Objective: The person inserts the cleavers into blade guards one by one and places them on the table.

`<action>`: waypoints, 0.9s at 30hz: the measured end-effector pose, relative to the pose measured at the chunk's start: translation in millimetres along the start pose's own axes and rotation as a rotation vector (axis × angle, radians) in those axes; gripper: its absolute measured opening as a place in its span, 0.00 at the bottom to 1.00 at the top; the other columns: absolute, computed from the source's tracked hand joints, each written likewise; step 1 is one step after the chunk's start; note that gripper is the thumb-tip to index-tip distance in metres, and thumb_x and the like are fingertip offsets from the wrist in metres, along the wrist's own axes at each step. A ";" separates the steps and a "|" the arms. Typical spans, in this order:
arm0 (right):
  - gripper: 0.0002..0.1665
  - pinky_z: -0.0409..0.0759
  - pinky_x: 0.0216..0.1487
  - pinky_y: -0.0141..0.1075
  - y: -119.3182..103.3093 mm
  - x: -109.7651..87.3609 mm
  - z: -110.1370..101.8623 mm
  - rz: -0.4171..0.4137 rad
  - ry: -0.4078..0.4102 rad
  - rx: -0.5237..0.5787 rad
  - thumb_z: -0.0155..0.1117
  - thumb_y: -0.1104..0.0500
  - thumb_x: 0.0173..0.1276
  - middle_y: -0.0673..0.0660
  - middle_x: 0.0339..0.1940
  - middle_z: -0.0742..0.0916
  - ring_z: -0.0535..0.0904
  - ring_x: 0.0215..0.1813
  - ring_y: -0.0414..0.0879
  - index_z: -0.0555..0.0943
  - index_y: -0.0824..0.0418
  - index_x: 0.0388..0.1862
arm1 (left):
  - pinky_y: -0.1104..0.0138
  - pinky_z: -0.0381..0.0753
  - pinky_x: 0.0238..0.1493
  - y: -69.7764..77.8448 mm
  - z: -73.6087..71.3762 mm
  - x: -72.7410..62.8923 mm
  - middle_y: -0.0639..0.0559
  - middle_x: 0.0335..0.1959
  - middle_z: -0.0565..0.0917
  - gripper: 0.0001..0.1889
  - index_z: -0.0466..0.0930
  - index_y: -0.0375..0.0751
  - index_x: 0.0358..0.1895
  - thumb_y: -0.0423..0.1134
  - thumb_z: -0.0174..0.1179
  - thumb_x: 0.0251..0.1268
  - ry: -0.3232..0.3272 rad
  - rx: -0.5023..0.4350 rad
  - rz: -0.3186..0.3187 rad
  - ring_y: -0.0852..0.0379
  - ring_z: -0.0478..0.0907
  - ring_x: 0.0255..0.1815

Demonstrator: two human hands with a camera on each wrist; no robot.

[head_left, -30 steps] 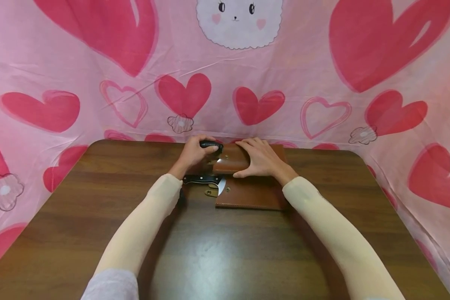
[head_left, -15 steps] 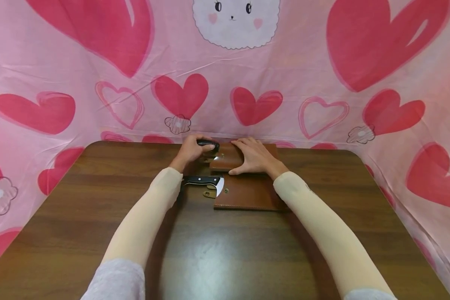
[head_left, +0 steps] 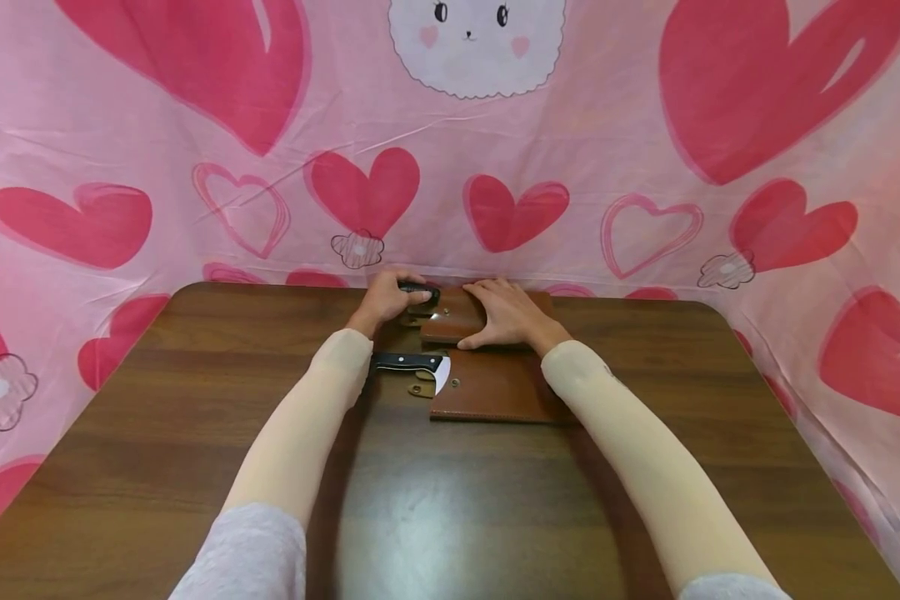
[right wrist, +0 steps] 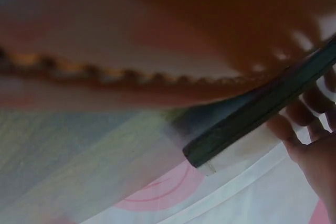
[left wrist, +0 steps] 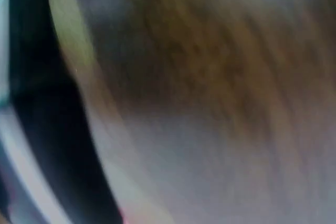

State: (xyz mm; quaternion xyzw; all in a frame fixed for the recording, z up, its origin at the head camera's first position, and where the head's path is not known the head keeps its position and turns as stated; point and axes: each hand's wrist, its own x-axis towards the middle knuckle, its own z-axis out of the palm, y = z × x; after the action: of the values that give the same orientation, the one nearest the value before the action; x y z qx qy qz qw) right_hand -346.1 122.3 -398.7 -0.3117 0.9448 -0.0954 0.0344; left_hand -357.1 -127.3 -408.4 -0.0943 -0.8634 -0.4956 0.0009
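At the table's back edge my left hand [head_left: 385, 298] grips the black handle [head_left: 422, 292] of a cleaver. Its blade is mostly hidden in a brown leather sheath [head_left: 453, 321]. My right hand [head_left: 506, 312] holds that sheath across its width, thumb at the near edge and fingers at the far one. Just in front lies a second brown leather sheath [head_left: 502, 396] with a riveted black-handled cleaver [head_left: 407, 362]; a strip of its blade shows. The left wrist view is too blurred to read. Stitched leather [right wrist: 131, 35] fills the top of the right wrist view.
Both sheaths lie on a dark wooden table [head_left: 217, 400] with rounded back corners. A pink cloth [head_left: 435, 117] printed with hearts hangs right behind its back edge. A small tan snap strap [head_left: 421, 389] sticks out from the front sheath.
The back sheath and cleaver have shifted slightly left with both hands. Both hands keep their hold, and the front sheath stays in place.
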 end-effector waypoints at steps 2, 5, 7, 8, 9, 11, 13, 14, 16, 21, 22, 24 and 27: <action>0.67 0.53 0.75 0.60 0.7 1.1 1.0 -0.003 -0.005 0.003 0.70 0.23 0.50 0.62 0.75 0.70 0.59 0.76 0.61 0.63 0.60 0.79 | 0.56 0.72 0.63 -0.6 0.1 0.6 0.36 0.58 0.82 0.17 0.86 0.30 0.53 0.33 0.71 0.63 0.001 0.007 -0.001 0.44 0.74 0.61; 0.67 0.53 0.74 0.61 1.3 2.5 1.8 -0.008 -0.021 0.019 0.70 0.24 0.51 0.62 0.76 0.69 0.59 0.76 0.61 0.61 0.61 0.80 | 0.56 0.72 0.63 -0.9 -0.3 1.7 0.36 0.57 0.82 0.16 0.86 0.29 0.52 0.33 0.71 0.63 0.005 0.018 -0.003 0.44 0.75 0.61; 0.67 0.52 0.75 0.61 1.1 3.0 1.1 -0.005 -0.036 0.036 0.70 0.25 0.52 0.63 0.76 0.69 0.59 0.77 0.62 0.60 0.61 0.80 | 0.56 0.72 0.63 -1.5 -0.2 3.0 0.36 0.57 0.83 0.16 0.86 0.29 0.52 0.33 0.71 0.63 0.007 0.026 -0.003 0.44 0.75 0.60; 0.67 0.52 0.75 0.61 1.2 3.3 0.9 -0.003 -0.045 0.045 0.71 0.25 0.53 0.63 0.77 0.68 0.58 0.77 0.62 0.60 0.61 0.80 | 0.56 0.72 0.63 -1.6 -0.2 3.9 0.37 0.57 0.82 0.16 0.86 0.29 0.52 0.33 0.71 0.63 0.005 0.024 -0.009 0.43 0.75 0.61; 0.67 0.51 0.75 0.61 1.0 3.3 0.2 -0.002 -0.052 0.052 0.71 0.26 0.53 0.63 0.77 0.67 0.58 0.77 0.62 0.59 0.62 0.81 | 0.56 0.72 0.63 -1.5 -0.2 4.5 0.37 0.58 0.82 0.16 0.86 0.29 0.52 0.33 0.71 0.63 0.003 0.026 -0.014 0.43 0.75 0.61; 0.67 0.50 0.75 0.61 1.0 3.8 -0.8 0.001 -0.065 0.065 0.71 0.27 0.54 0.64 0.78 0.66 0.57 0.78 0.62 0.58 0.62 0.81 | 0.55 0.72 0.63 -0.9 -0.5 5.1 0.37 0.59 0.82 0.16 0.86 0.30 0.52 0.34 0.70 0.64 -0.006 0.021 -0.024 0.43 0.74 0.61; 0.66 0.49 0.76 0.60 1.8 4.1 -1.1 -0.001 -0.075 0.075 0.71 0.28 0.54 0.64 0.79 0.65 0.56 0.79 0.62 0.58 0.63 0.81 | 0.54 0.71 0.64 -0.1 -0.9 4.8 0.37 0.59 0.81 0.16 0.85 0.30 0.52 0.34 0.70 0.64 -0.020 0.018 -0.036 0.43 0.74 0.62; 0.66 0.48 0.76 0.60 2.3 4.3 -1.1 -0.004 -0.079 0.079 0.71 0.29 0.55 0.64 0.79 0.65 0.55 0.79 0.62 0.58 0.63 0.81 | 0.54 0.71 0.64 0.6 -1.3 4.3 0.37 0.60 0.80 0.16 0.85 0.30 0.53 0.34 0.70 0.65 -0.027 0.017 -0.043 0.42 0.73 0.63; 0.65 0.48 0.76 0.59 3.2 4.5 -0.7 -0.011 -0.085 0.083 0.71 0.30 0.55 0.64 0.79 0.64 0.55 0.79 0.62 0.58 0.63 0.81 | 0.54 0.70 0.65 0.4 -1.4 3.5 0.36 0.61 0.80 0.16 0.85 0.29 0.53 0.33 0.69 0.65 -0.035 0.017 -0.048 0.42 0.73 0.64; 0.63 0.48 0.77 0.59 4.1 4.3 0.3 -0.024 -0.090 0.092 0.71 0.31 0.56 0.63 0.79 0.65 0.54 0.79 0.60 0.59 0.63 0.80 | 0.54 0.71 0.65 -0.9 -0.4 2.1 0.36 0.61 0.80 0.16 0.85 0.29 0.53 0.33 0.70 0.65 -0.037 0.032 -0.057 0.42 0.73 0.63; 0.63 0.48 0.77 0.58 4.2 4.2 0.7 -0.026 -0.089 0.092 0.71 0.31 0.56 0.63 0.79 0.65 0.55 0.79 0.60 0.59 0.63 0.80 | 0.54 0.71 0.65 -1.4 0.0 2.1 0.36 0.61 0.80 0.16 0.85 0.29 0.53 0.33 0.70 0.65 -0.036 0.033 -0.058 0.42 0.73 0.63; 0.63 0.48 0.77 0.58 4.0 3.9 1.8 -0.029 -0.090 0.092 0.72 0.32 0.56 0.64 0.79 0.65 0.55 0.79 0.61 0.59 0.64 0.80 | 0.54 0.71 0.64 -1.8 0.6 1.5 0.36 0.61 0.80 0.16 0.85 0.29 0.53 0.34 0.70 0.65 -0.037 0.041 -0.061 0.42 0.74 0.63; 0.63 0.48 0.77 0.58 3.8 3.8 4.0 -0.029 -0.097 0.087 0.71 0.32 0.57 0.64 0.79 0.65 0.55 0.79 0.61 0.59 0.64 0.80 | 0.54 0.71 0.64 -3.0 1.7 0.6 0.37 0.60 0.81 0.16 0.85 0.30 0.54 0.34 0.70 0.65 -0.036 0.041 -0.077 0.43 0.74 0.61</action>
State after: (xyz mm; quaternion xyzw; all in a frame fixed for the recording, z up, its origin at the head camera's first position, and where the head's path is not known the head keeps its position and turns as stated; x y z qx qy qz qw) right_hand -350.8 122.4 -403.4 -0.3275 0.9324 -0.1219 0.0924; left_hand -358.0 -127.2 -411.8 -0.0699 -0.8764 -0.4754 -0.0317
